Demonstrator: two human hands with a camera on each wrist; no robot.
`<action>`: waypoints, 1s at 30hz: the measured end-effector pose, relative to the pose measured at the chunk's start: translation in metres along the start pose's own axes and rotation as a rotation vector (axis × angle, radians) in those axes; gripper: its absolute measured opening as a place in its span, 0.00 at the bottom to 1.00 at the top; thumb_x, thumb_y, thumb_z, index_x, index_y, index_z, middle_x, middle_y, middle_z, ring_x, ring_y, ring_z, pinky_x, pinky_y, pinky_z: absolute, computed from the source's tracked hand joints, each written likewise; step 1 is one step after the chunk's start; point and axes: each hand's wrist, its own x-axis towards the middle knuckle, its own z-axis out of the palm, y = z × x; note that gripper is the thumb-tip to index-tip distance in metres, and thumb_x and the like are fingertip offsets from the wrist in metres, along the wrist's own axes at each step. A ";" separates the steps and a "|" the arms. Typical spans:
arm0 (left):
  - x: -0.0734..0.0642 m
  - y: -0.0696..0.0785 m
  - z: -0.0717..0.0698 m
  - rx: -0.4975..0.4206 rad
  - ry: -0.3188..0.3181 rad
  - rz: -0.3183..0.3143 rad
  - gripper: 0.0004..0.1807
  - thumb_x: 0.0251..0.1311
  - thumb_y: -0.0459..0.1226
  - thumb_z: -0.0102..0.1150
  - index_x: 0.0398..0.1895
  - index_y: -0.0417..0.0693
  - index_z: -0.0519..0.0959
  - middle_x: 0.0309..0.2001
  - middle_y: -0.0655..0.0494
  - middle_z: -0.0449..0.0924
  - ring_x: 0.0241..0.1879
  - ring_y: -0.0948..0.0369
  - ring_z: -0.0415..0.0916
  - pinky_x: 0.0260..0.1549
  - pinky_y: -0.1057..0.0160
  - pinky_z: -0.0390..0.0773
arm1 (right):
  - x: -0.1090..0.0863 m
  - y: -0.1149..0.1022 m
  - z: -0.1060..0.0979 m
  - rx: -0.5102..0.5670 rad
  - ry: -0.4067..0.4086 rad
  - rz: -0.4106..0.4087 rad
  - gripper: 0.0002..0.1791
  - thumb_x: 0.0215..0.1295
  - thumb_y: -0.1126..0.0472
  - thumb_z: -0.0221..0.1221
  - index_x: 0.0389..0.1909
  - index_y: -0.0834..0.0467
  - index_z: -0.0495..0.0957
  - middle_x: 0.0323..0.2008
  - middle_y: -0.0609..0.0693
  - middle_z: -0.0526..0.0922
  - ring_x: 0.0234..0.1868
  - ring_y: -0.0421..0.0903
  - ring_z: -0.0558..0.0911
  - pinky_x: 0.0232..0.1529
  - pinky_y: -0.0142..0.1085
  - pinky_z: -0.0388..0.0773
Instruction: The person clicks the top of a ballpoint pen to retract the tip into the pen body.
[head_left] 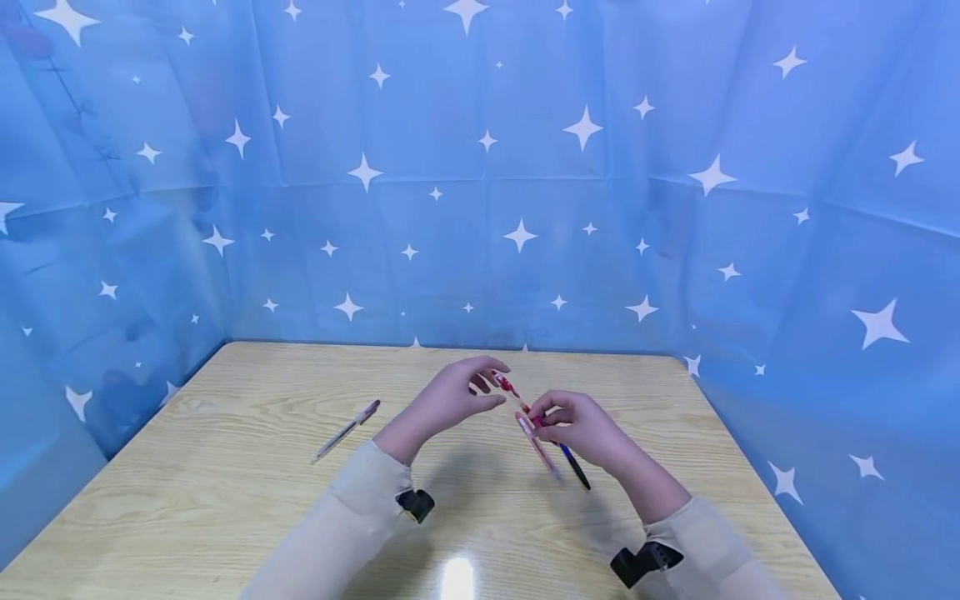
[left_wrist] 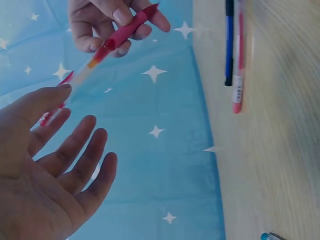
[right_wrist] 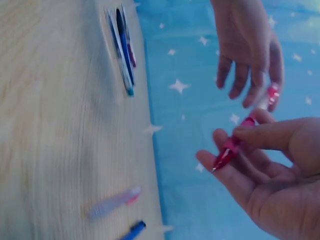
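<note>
My right hand [head_left: 583, 429] pinches a red gel pen [left_wrist: 120, 36] by its grip between thumb and fingers, above the table. The pen slants, its tip pointing back past the right fingers and its clear barrel reaching toward my left hand [head_left: 453, 396]. That hand has its thumb and fingers spread around the clip end; in the head view the thumb stands apart from the index finger. Whether a left finger touches the barrel is hard to tell. On the table below the right hand lie a pink pen [head_left: 538, 450] and a blue pen with a black end [head_left: 575, 467].
More pens [head_left: 347, 431] lie close together at the left of the wooden table [head_left: 187, 483]; the right wrist view shows blue and clear barrels [right_wrist: 121, 52] there. A blue star-patterned curtain [head_left: 435, 275] surrounds the table's back and sides.
</note>
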 end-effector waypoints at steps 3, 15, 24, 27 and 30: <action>-0.003 0.005 -0.004 -0.045 0.036 0.003 0.20 0.62 0.37 0.65 0.57 0.48 0.77 0.44 0.55 0.80 0.42 0.61 0.78 0.41 0.63 0.79 | -0.001 -0.005 0.009 0.066 0.046 -0.023 0.08 0.64 0.74 0.60 0.44 0.67 0.77 0.46 0.64 0.81 0.46 0.55 0.83 0.47 0.50 0.80; -0.008 0.023 -0.010 -0.234 0.152 0.041 0.20 0.62 0.36 0.65 0.57 0.47 0.77 0.41 0.57 0.82 0.41 0.61 0.79 0.44 0.61 0.80 | 0.000 -0.017 0.035 0.293 0.137 -0.077 0.08 0.65 0.72 0.59 0.44 0.66 0.74 0.44 0.63 0.83 0.48 0.57 0.83 0.48 0.43 0.80; -0.005 0.029 -0.006 -0.395 0.202 -0.034 0.23 0.63 0.33 0.63 0.62 0.50 0.76 0.45 0.52 0.79 0.45 0.57 0.81 0.42 0.59 0.82 | 0.004 -0.019 0.048 0.500 0.134 -0.103 0.11 0.65 0.76 0.58 0.46 0.72 0.70 0.47 0.63 0.79 0.48 0.56 0.83 0.51 0.45 0.79; -0.004 0.031 -0.004 -0.424 0.219 -0.065 0.26 0.62 0.32 0.64 0.65 0.52 0.74 0.46 0.51 0.79 0.44 0.57 0.81 0.40 0.60 0.82 | 0.004 -0.019 0.050 0.469 0.143 -0.094 0.10 0.65 0.74 0.59 0.45 0.69 0.70 0.47 0.60 0.79 0.47 0.55 0.84 0.49 0.45 0.80; -0.005 0.032 -0.002 -0.462 0.238 -0.081 0.27 0.62 0.32 0.64 0.65 0.56 0.74 0.46 0.51 0.79 0.43 0.56 0.81 0.38 0.60 0.83 | 0.004 -0.018 0.050 0.455 0.152 -0.080 0.10 0.65 0.74 0.59 0.45 0.68 0.71 0.47 0.60 0.80 0.46 0.54 0.84 0.47 0.46 0.81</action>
